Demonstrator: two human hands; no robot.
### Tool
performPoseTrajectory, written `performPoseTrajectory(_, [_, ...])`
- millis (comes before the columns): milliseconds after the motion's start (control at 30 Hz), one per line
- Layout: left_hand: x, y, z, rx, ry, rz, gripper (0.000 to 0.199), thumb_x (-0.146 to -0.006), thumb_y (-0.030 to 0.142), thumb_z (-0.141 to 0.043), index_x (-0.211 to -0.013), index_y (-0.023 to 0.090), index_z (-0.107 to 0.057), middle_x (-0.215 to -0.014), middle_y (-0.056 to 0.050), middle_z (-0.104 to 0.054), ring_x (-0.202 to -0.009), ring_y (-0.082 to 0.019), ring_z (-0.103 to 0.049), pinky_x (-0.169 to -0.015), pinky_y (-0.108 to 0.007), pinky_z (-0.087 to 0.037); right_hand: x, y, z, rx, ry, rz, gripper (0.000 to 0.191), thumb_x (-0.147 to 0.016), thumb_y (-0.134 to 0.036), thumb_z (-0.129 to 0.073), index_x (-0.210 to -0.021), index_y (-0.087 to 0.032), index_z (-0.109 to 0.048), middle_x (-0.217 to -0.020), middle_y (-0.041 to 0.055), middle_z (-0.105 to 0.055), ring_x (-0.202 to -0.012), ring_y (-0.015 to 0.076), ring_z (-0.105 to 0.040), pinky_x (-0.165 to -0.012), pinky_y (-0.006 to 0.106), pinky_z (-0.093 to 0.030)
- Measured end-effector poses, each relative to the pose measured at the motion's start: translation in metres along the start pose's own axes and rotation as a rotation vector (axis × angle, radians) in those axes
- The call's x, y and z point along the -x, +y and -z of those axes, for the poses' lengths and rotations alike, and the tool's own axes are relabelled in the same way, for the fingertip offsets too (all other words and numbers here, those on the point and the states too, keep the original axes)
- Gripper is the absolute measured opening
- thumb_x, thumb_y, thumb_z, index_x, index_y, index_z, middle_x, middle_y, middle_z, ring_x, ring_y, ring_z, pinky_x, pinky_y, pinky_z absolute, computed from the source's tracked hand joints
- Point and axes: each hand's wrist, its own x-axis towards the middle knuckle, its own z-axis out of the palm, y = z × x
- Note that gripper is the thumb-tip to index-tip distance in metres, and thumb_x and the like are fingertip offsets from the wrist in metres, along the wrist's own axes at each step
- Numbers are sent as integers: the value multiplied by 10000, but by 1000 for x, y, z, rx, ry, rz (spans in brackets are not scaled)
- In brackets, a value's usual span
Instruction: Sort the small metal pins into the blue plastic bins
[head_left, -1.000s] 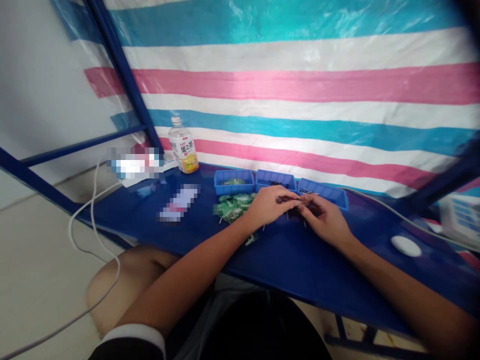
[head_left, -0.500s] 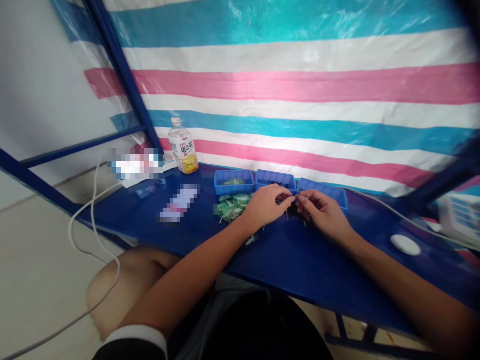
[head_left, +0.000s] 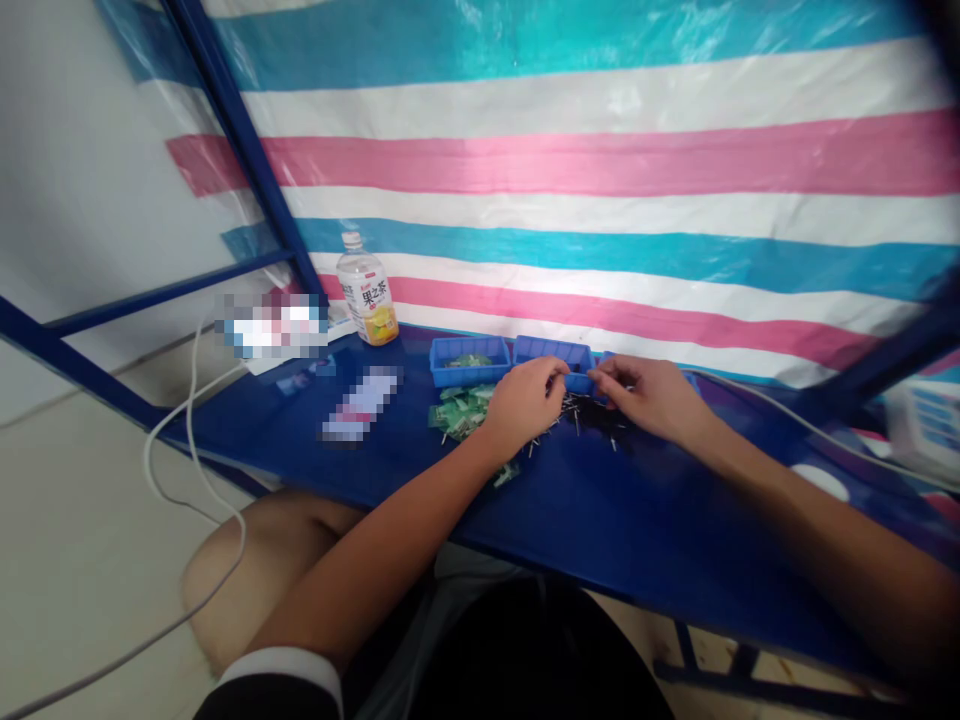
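My left hand [head_left: 527,402], fingers curled closed, is in front of the middle blue bin [head_left: 574,352]; what it holds, if anything, is hidden. To its right, my right hand [head_left: 654,398] pinches thumb and fingers together in front of the right blue bin [head_left: 691,382], which it mostly covers. Anything in that pinch is too small to make out. Below and between the hands lies a pile of small dark parts with thin metallic pins [head_left: 592,415]. A heap of green, board-like pieces [head_left: 456,412] lies beside my left hand, partly covered by it. Similar greenish pieces sit in the left blue bin [head_left: 469,376].
A drink bottle [head_left: 367,292] stands at the back left of the blue table [head_left: 600,520]. A blurred phone-like item [head_left: 363,405] lies before it. A white oval object [head_left: 821,482] is by my right forearm. White cables [head_left: 191,420] hang at the left edge.
My hands, close together over the dark parts before, have moved apart. My right hand has risen slightly toward the right bin, uncovering more of the dark pile.
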Motion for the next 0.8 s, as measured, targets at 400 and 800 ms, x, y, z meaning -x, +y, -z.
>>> performPoseTrajectory(400, [1, -1, -5, 16, -17, -18, 264, -1017, 211, -577, -1249, 175, -698, -1212, -92, -786, -1074, -235, -743, -970, -372, -593, 33, 14, -27, 452, -140, 359, 251, -1039, -249, -559, -1199, -229, -752, -1165, 122, -771, -1078, 317, -693, -902, 444, -573])
performPoseTrajectory(800, [2, 1, -6, 15, -50, -44, 271, -1015, 205, -593, -1268, 183, -688, -1165, -71, -796, -1072, -223, -749, -1004, -375, -597, 31, 16, -23, 356, -114, 382, 250, -1057, -269, -552, -1137, -230, -785, -1106, 104, -786, -1034, 303, -705, -963, 459, -563])
